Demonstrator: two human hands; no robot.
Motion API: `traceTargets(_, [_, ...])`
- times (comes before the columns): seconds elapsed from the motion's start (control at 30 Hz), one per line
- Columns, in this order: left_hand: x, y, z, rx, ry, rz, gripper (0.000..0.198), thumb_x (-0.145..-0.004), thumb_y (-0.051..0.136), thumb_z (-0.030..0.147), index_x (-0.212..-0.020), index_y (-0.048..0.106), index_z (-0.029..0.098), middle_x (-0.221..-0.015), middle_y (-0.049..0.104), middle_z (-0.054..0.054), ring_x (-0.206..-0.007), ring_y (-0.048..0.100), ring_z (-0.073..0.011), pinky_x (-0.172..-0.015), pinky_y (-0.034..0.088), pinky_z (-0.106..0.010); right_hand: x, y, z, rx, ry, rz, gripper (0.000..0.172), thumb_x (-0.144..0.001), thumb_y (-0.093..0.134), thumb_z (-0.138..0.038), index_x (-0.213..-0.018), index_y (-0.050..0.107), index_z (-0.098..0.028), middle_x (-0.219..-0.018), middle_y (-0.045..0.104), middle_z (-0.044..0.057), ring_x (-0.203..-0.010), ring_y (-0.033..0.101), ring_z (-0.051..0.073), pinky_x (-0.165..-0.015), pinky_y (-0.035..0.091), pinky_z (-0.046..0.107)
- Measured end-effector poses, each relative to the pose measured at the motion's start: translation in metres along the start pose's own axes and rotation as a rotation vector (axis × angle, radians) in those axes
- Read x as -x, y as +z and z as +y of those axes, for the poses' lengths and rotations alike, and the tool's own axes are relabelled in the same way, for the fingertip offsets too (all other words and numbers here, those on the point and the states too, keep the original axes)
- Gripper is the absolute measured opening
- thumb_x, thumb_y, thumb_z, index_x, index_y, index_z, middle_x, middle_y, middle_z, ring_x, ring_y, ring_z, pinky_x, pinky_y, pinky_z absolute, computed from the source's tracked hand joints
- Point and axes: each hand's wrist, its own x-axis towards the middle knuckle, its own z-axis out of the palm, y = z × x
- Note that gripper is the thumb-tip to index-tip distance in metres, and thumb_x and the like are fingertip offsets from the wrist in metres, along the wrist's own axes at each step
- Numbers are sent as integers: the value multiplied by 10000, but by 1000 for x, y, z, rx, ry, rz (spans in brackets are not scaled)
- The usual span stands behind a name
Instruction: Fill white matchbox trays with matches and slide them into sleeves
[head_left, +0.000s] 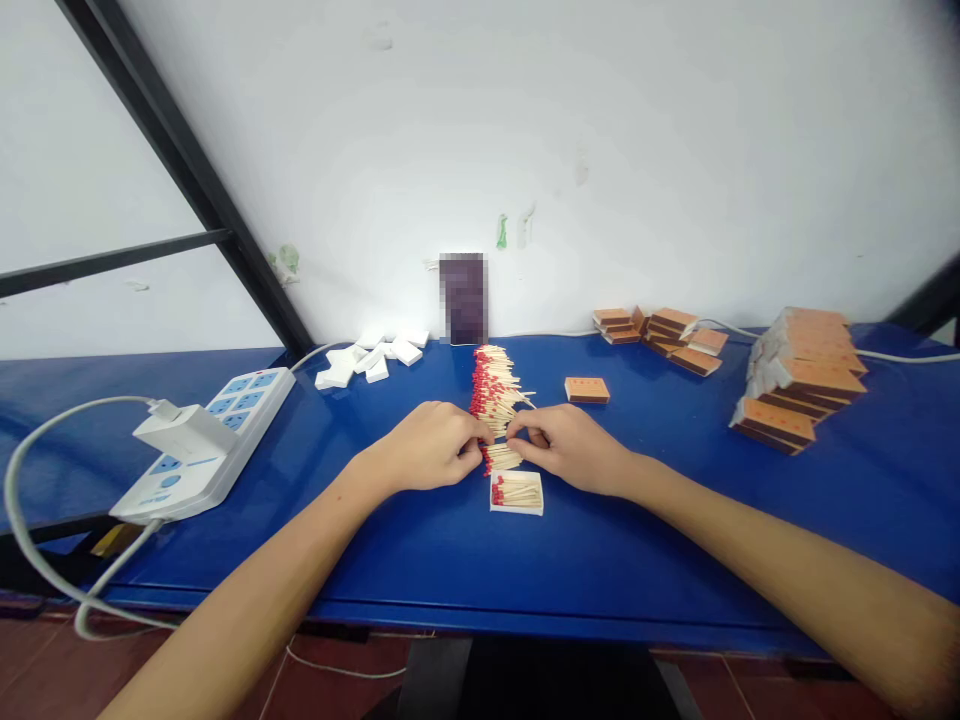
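Matchsticks [520, 488] with red heads lie in a small white tray [517, 512], the nearest of the things in my view. Just behind it, the left hand [435, 445] and the right hand [577, 448] meet a long row of loose matches [496, 380] from either side, their fingers hiding part of it from me. Both have thumb and fingers curled close; whether either pinches a match, I cannot tell from my distant seat.

Well to the left sits a white power strip [217, 472], some sockets covered by an adapter [187, 435] whose cable [112, 401] loops outward. Far right I see a stepped stack of matchboxes [806, 375]; nearer the matches, one orange-topped matchbox [587, 390]. Farther back come white pieces [375, 355], a looser pile of boxes [671, 320] and, between them, a dark upright rectangle [465, 300], too blurred to read.

Reddish tiles [247, 670] show below the glossy blue tabletop [420, 570]; behind it rises a smudged white wall [675, 150], with a dark slanting beam [190, 170] at left
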Motion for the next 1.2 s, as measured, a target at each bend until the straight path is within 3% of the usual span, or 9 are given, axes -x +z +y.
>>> traceTargets(0.17, [0,-2,3,13,8,5,278,-789,478,115,-898,718,203,-770,709,-14,-674,612,-155,-659,410,-271,2,-2,2,-39,-46,-5,210,-931,545,-297,-903,720,-184,-560,524,-43,-526,421,90,-551,267,235])
traceTargets(0.3, [0,-5,6,35,27,9,220,-852,500,203,-863,720,193,-694,681,-6,-614,587,-138,-620,390,-274,5,-8,5,-123,-81,-62,297,-950,525,-364,-1024,750,-185,-720,666,22,-604,505,118,-564,305,245])
traceTargets(0.47, [0,-8,7,69,25,-10,223,-882,512,259,-826,715,183,-629,641,6,-555,551,-115,-573,353,-265,8,-17,8,-207,-113,-137,312,-956,494,-317,-1094,742,-187,-879,707,45,-691,561,132,-608,375,240])
traceTargets(0.7, [4,-12,8,87,-18,-54,176,-796,611,319,-873,698,188,-583,617,23,-524,542,-126,-578,365,-268,9,-15,13,-154,-98,-130,340,-854,527,-142,-1126,725,-183,-686,584,-6,-588,461,113,-564,361,224])
traceTargets(0.87, [4,-12,8,77,-19,-71,221,-781,623,336,-946,695,208,-592,612,33,-538,538,-134,-615,380,-273,8,-11,14,-158,-94,-99,283,-856,534,-157,-1057,731,-170,-650,549,-20,-570,439,105,-557,357,220])
traceTargets(1.2, [0,-7,6,50,-25,-41,163,-846,580,290,-876,719,209,-617,648,16,-568,555,-133,-623,367,-269,9,-15,8,-149,-105,-95,256,-896,560,-276,-1043,735,-161,-675,546,-11,-583,455,108,-560,350,233])
